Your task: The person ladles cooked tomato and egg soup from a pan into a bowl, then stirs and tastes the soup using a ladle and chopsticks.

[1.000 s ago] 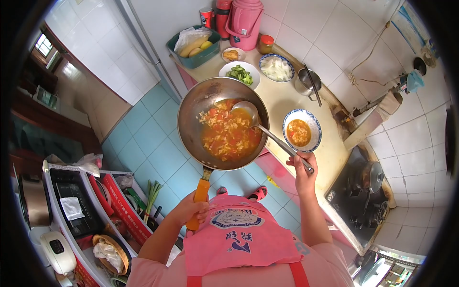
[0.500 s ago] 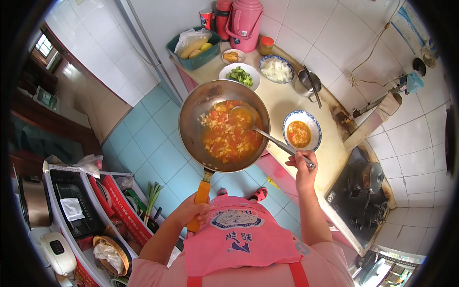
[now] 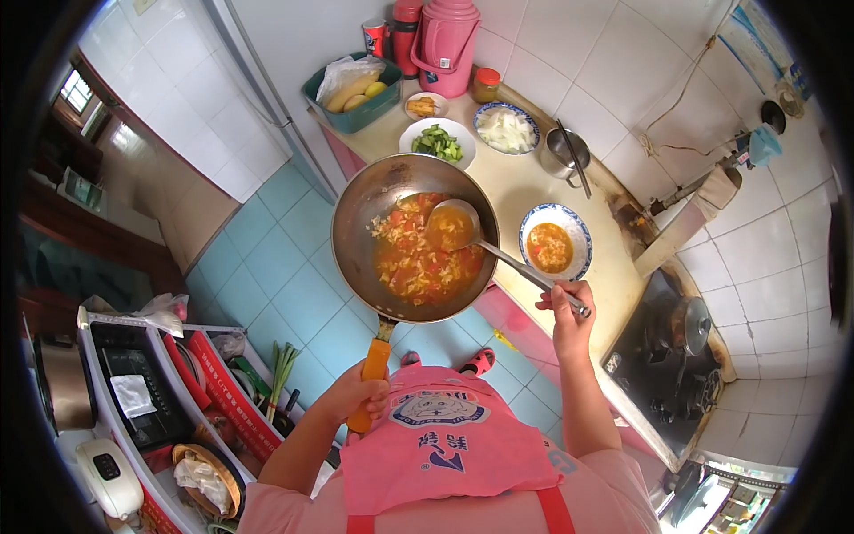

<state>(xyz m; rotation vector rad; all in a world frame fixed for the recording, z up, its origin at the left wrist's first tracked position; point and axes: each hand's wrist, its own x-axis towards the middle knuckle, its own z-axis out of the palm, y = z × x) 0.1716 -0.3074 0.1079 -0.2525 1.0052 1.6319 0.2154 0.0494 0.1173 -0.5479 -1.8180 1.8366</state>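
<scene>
Head view: the wok (image 3: 358,214) hung in midair by the front edge of the cream surface (image 3: 608,276), and from where I stood its right rim overlapped that edge. Blue floor tiles (image 3: 283,238) spread beneath it and off to its left, giving room on that side. Room was tighter at the far rim, which partly hid the plate (image 3: 468,137) of chopped green vegetable; I couldn't tell whether they touched. To the right, near the wok, a blue-and-white bowl (image 3: 583,233) sat on the surface with some orange soup in it, and the black cooktop (image 3: 663,365) lay farther off, well apart from the wok.

The left hand (image 3: 362,392) had its fingers wrapped around the wok's orange handle (image 3: 378,359). The right hand (image 3: 572,322) grasped the end of the metal ladle (image 3: 512,260), whose shaft slanted across the wok's right rim. Its round end, full of orange broth, was inside the wok; whether it was lifted off the soup was hard to judge. The tomato-and-egg soup (image 3: 411,271) looked loose and glossy, red chunks among pale yellow shreds, pooled toward the near right while browned metal showed along the far left wall.
</scene>
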